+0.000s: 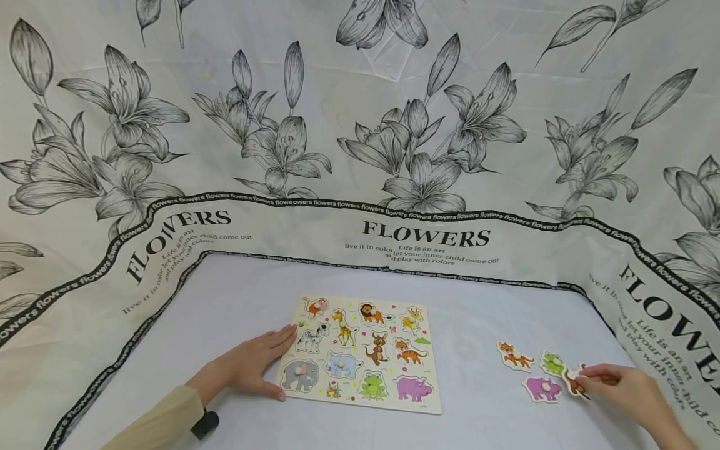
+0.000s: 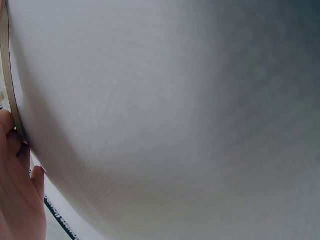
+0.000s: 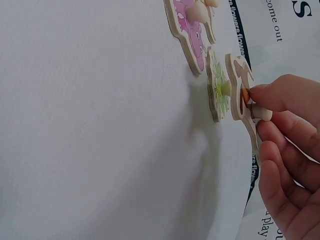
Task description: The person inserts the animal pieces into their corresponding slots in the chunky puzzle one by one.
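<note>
White tabletop, flower-print cloth draped behind; animal puzzle board at centre, loose pieces off to its right.

Right hand pinches the peg of the brown animal piece between thumb and fingertips, piece tilted up on edge, touching the green frog piece, pink piece just beside. Board lies well apart, to that hand's left. Left hand flat, fingers straight and together, pressed against the board's left edge, nearer the board.
</note>
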`<state>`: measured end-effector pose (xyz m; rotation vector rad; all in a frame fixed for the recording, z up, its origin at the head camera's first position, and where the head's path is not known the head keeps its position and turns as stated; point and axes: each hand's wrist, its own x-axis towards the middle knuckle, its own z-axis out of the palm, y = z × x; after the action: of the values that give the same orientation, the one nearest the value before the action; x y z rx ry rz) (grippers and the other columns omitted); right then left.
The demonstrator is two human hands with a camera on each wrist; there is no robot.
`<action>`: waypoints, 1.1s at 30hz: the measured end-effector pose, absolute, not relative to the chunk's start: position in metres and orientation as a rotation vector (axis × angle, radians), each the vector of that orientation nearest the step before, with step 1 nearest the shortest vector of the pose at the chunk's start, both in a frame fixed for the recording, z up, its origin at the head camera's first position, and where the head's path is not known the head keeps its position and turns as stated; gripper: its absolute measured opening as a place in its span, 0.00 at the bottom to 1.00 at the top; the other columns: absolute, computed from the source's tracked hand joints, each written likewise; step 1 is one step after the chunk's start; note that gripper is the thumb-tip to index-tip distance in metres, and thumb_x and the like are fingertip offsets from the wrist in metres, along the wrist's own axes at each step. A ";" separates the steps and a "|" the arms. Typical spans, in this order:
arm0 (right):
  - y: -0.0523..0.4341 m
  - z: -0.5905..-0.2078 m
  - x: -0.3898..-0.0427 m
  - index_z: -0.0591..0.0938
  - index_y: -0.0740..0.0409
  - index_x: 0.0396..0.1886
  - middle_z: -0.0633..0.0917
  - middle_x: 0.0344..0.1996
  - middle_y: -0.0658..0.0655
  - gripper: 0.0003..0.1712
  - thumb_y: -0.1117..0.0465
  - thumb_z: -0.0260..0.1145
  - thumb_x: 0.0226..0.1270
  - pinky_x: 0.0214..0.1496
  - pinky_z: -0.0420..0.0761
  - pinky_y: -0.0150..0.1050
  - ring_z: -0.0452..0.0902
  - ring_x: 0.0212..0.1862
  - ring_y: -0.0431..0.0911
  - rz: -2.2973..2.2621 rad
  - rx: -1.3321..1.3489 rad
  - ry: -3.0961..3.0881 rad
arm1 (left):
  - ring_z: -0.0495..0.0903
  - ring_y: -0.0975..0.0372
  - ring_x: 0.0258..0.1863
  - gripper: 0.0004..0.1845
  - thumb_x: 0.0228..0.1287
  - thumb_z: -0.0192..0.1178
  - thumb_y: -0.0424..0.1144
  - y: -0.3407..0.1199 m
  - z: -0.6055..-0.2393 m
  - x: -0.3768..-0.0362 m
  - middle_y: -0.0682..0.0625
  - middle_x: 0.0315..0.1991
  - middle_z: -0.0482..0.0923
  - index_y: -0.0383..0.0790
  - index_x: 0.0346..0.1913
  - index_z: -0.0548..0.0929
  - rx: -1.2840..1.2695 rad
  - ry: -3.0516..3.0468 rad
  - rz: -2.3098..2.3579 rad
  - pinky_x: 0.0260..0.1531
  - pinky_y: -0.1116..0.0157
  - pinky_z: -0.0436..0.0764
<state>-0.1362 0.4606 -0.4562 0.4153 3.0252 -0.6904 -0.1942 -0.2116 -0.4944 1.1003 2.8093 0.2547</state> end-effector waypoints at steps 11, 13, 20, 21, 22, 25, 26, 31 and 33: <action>0.439 -0.455 -0.144 0.86 0.66 0.37 0.88 0.27 0.54 0.27 0.44 0.71 0.55 0.25 0.73 0.30 0.74 0.26 0.34 -0.707 0.337 3.077 | 0.53 0.51 0.75 0.60 0.48 0.56 0.75 -0.212 -0.495 -0.194 0.43 0.77 0.48 0.36 0.75 0.54 1.090 2.798 0.270 0.72 0.51 0.62; 0.436 -0.455 -0.145 0.86 0.66 0.37 0.88 0.26 0.53 0.27 0.44 0.71 0.55 0.24 0.73 0.30 0.74 0.25 0.33 -0.698 0.315 3.103 | 0.53 0.51 0.75 0.60 0.48 0.56 0.75 -0.212 -0.496 -0.194 0.43 0.77 0.48 0.36 0.75 0.54 1.093 2.799 0.270 0.72 0.51 0.62; 0.422 -0.454 -0.150 0.86 0.65 0.38 0.87 0.26 0.51 0.27 0.44 0.71 0.56 0.24 0.73 0.30 0.73 0.26 0.34 -0.741 0.290 3.090 | 0.53 0.51 0.75 0.60 0.48 0.56 0.75 -0.212 -0.494 -0.193 0.43 0.77 0.48 0.35 0.74 0.54 1.087 2.801 0.258 0.71 0.51 0.62; 0.419 -0.454 -0.151 0.86 0.65 0.38 0.87 0.27 0.51 0.27 0.44 0.71 0.56 0.24 0.74 0.30 0.74 0.26 0.34 -0.747 0.284 3.087 | 0.53 0.51 0.75 0.60 0.48 0.56 0.75 -0.212 -0.494 -0.193 0.43 0.77 0.48 0.35 0.74 0.54 1.084 2.801 0.260 0.71 0.51 0.62; 0.417 -0.453 -0.151 0.86 0.65 0.38 0.87 0.27 0.52 0.26 0.44 0.71 0.56 0.24 0.74 0.30 0.74 0.27 0.35 -0.752 0.273 3.088 | 0.53 0.51 0.75 0.60 0.48 0.56 0.75 -0.212 -0.494 -0.193 0.43 0.77 0.49 0.35 0.74 0.54 1.084 2.801 0.259 0.71 0.51 0.63; 0.411 -0.452 -0.154 0.86 0.65 0.39 0.88 0.29 0.54 0.25 0.46 0.71 0.56 0.24 0.75 0.30 0.75 0.28 0.37 -0.767 0.246 3.090 | 0.53 0.51 0.75 0.60 0.48 0.57 0.75 -0.212 -0.493 -0.193 0.43 0.77 0.49 0.35 0.74 0.54 1.084 2.801 0.259 0.71 0.52 0.63; 0.408 -0.452 -0.155 0.86 0.66 0.39 0.88 0.29 0.54 0.24 0.47 0.72 0.56 0.24 0.75 0.29 0.76 0.28 0.38 -0.770 0.233 3.093 | 0.54 0.51 0.75 0.60 0.48 0.57 0.75 -0.211 -0.492 -0.193 0.43 0.77 0.49 0.35 0.74 0.54 1.086 2.801 0.259 0.71 0.52 0.63; 0.400 -0.453 -0.159 0.86 0.65 0.39 0.88 0.30 0.55 0.22 0.49 0.72 0.57 0.24 0.75 0.29 0.76 0.28 0.37 -0.765 0.185 3.098 | 0.54 0.50 0.75 0.60 0.48 0.57 0.74 -0.211 -0.490 -0.192 0.42 0.77 0.50 0.34 0.74 0.55 1.096 2.796 0.264 0.71 0.51 0.63; 0.398 -0.453 -0.159 0.86 0.64 0.38 0.88 0.29 0.54 0.22 0.49 0.72 0.57 0.24 0.74 0.29 0.75 0.28 0.36 -0.764 0.163 3.105 | 0.54 0.50 0.75 0.60 0.48 0.57 0.74 -0.211 -0.490 -0.192 0.42 0.77 0.50 0.34 0.74 0.55 1.095 2.795 0.264 0.71 0.51 0.62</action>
<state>-0.1593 0.3978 -0.4530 0.1628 3.1052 -0.7638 -0.1916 -0.2106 -0.4896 1.0952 2.7949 0.2642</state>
